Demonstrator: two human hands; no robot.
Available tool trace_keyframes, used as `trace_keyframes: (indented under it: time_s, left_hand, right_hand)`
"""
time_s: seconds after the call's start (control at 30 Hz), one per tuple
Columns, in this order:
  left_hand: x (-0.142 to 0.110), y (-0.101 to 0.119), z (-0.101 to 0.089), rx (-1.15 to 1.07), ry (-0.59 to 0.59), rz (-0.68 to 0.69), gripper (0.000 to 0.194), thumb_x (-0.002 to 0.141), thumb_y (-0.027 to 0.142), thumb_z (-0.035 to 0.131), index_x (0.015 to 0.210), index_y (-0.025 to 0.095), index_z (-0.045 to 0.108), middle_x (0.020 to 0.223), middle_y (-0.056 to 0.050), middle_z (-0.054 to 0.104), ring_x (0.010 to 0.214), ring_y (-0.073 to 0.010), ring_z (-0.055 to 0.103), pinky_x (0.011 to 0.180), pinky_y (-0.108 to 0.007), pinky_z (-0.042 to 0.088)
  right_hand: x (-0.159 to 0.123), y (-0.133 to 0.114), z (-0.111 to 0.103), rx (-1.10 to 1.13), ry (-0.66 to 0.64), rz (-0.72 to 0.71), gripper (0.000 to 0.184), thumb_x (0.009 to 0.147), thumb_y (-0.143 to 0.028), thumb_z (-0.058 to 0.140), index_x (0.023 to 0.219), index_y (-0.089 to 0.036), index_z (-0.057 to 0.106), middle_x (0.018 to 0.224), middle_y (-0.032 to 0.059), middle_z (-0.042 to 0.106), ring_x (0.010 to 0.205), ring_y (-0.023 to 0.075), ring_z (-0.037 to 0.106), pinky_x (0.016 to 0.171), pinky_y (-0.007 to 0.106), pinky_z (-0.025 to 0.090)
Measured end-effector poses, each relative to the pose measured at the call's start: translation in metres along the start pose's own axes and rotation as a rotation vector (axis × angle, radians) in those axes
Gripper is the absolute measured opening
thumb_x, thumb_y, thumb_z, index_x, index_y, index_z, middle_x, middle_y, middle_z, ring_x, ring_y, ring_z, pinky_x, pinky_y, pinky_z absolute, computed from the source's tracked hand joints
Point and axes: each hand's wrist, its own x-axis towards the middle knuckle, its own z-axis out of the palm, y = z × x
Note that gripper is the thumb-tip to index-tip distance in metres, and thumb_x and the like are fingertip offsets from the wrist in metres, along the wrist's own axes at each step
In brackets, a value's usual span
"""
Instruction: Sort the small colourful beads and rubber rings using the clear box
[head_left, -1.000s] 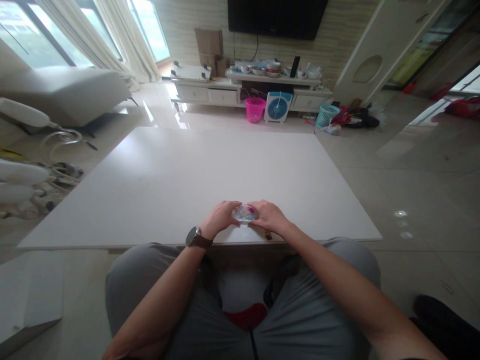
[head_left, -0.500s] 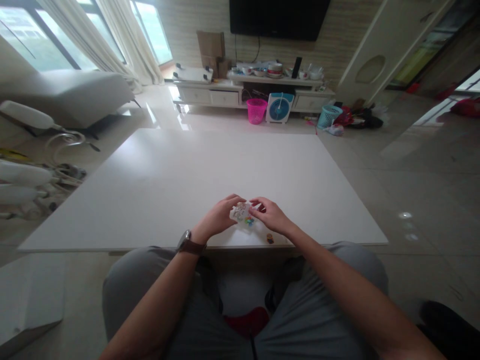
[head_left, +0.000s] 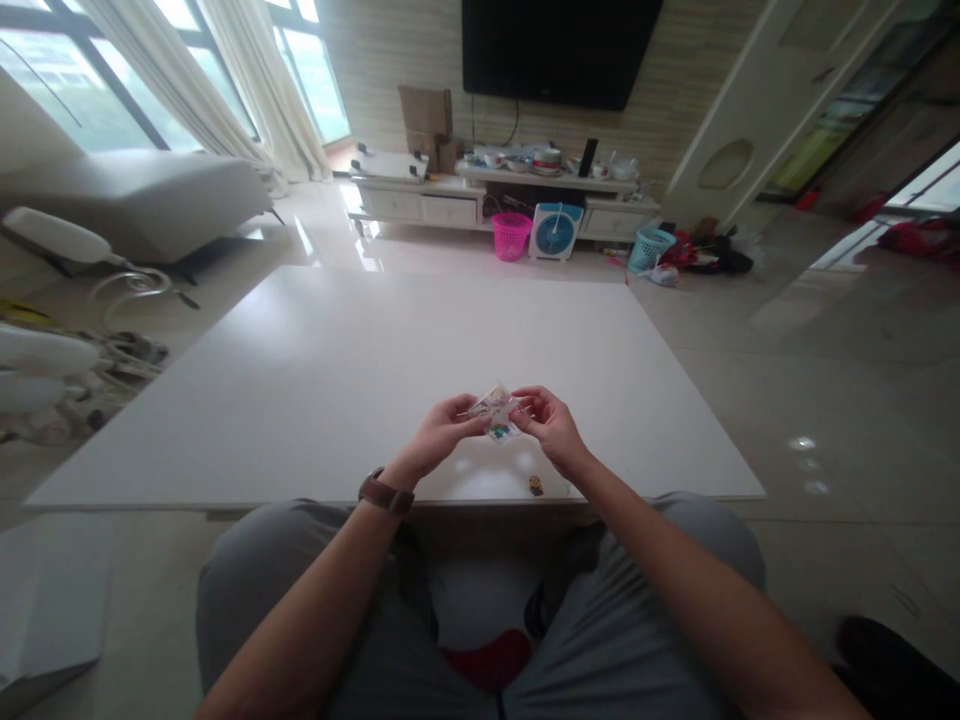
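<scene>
Between my two hands is a small clear plastic packet with colourful printed pieces showing in or on it; their exact kind is too small to make out. My left hand, with a brown-strapped watch on the wrist, pinches the packet's left side, thumb on top. Its right side is pinched by my right hand. Both hands hover low over the white table near its front edge. Below my right hand lies a small yellow-and-dark cartoon figure piece, touched by neither hand.
Past the table stands a low cabinet with bowls and dishes on top. A pink basket, a blue fan and a light-blue basket are on the floor before it. My knees are under the table's front edge.
The packet has turned and tilted in my hands, now looking like a diamond with a corner up. My left thumb has moved onto its face. The view has shifted slightly.
</scene>
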Motion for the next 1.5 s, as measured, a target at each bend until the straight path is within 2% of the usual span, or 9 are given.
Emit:
trace_keyframes:
  time_s: [0.13,0.23,0.4,0.73,0.87,1.0,1.13,1.27,1.5]
  left_hand:
    - [0.0,0.001,0.001,-0.071,0.073,0.019,0.04,0.076,0.04,0.083,0.101,0.012,0.07,0.1,-0.01,0.077,0.092,-0.0211,0.071,0.085,-0.033,0.054]
    - [0.0,0.002,0.001,-0.062,0.053,0.016,0.043,0.077,0.043,0.082,0.105,0.012,0.071,0.101,-0.012,0.077,0.093,-0.0234,0.072,0.084,-0.034,0.055]
    - [0.0,0.005,0.003,-0.014,0.014,-0.012,0.045,0.076,0.046,0.082,0.105,0.012,0.073,0.103,-0.013,0.077,0.094,-0.024,0.072,0.085,-0.035,0.055]
    - [0.0,0.002,0.003,0.079,0.048,0.004,0.042,0.076,0.048,0.081,0.094,0.012,0.073,0.095,-0.011,0.077,0.087,-0.0226,0.071,0.081,-0.033,0.053]
    - [0.001,0.0,0.003,0.038,0.038,-0.001,0.043,0.079,0.05,0.078,0.1,0.013,0.073,0.095,-0.011,0.077,0.086,-0.0215,0.071,0.078,-0.031,0.053]
    - [0.002,-0.002,0.004,0.014,-0.036,-0.056,0.046,0.078,0.048,0.079,0.109,0.014,0.073,0.105,-0.011,0.076,0.09,-0.0209,0.071,0.079,-0.031,0.054]
    - [0.002,-0.002,0.003,0.013,-0.019,-0.086,0.045,0.074,0.045,0.083,0.105,0.014,0.075,0.105,-0.012,0.077,0.091,-0.0209,0.07,0.08,-0.032,0.054]
    - [0.002,0.0,0.0,-0.062,0.074,-0.05,0.045,0.076,0.046,0.081,0.104,0.012,0.075,0.104,-0.012,0.077,0.09,-0.0195,0.07,0.081,-0.031,0.053]
    - [0.003,0.0,0.0,-0.015,0.073,0.0,0.044,0.077,0.046,0.08,0.105,0.013,0.072,0.103,-0.011,0.076,0.092,-0.0196,0.069,0.078,-0.029,0.053]
  right_hand:
    - [-0.002,-0.004,0.003,-0.001,-0.052,0.038,0.042,0.072,-0.041,0.083,0.105,-0.022,0.066,0.089,0.001,0.068,0.085,0.018,0.064,0.081,0.033,0.053]
    - [-0.003,-0.004,0.005,0.0,-0.079,0.056,0.037,0.076,-0.046,0.08,0.1,-0.02,0.067,0.093,0.0027,0.07,0.085,0.0179,0.063,0.08,0.032,0.053]
    - [-0.001,0.002,0.003,-0.068,-0.044,0.053,0.039,0.081,-0.055,0.075,0.095,-0.019,0.071,0.09,0.0037,0.071,0.084,0.0181,0.063,0.081,0.032,0.051]
    - [0.0,0.002,0.0,-0.098,-0.031,0.036,0.038,0.078,-0.055,0.077,0.089,-0.019,0.072,0.085,0.0019,0.071,0.079,0.0172,0.062,0.08,0.032,0.049]
    - [0.001,0.002,0.002,-0.062,0.022,0.053,0.038,0.078,-0.056,0.077,0.086,-0.019,0.072,0.08,0.0016,0.07,0.076,0.0162,0.061,0.074,0.029,0.048]
    - [0.004,0.008,-0.001,0.038,0.113,0.094,0.041,0.078,-0.058,0.077,0.087,-0.019,0.071,0.082,0.002,0.071,0.075,0.0155,0.062,0.072,0.028,0.048]
    - [0.006,0.01,-0.004,0.082,0.118,0.155,0.046,0.076,-0.061,0.076,0.092,-0.018,0.071,0.089,0.0038,0.072,0.078,0.0154,0.063,0.072,0.028,0.047]
    - [0.003,0.008,-0.003,0.068,0.057,0.194,0.044,0.076,-0.057,0.077,0.097,-0.019,0.071,0.092,0.0036,0.073,0.077,0.0146,0.063,0.071,0.026,0.046]
    - [0.001,0.001,0.003,0.041,0.054,0.14,0.034,0.072,-0.046,0.08,0.092,-0.02,0.071,0.088,0.002,0.074,0.08,0.0157,0.063,0.069,0.026,0.045]
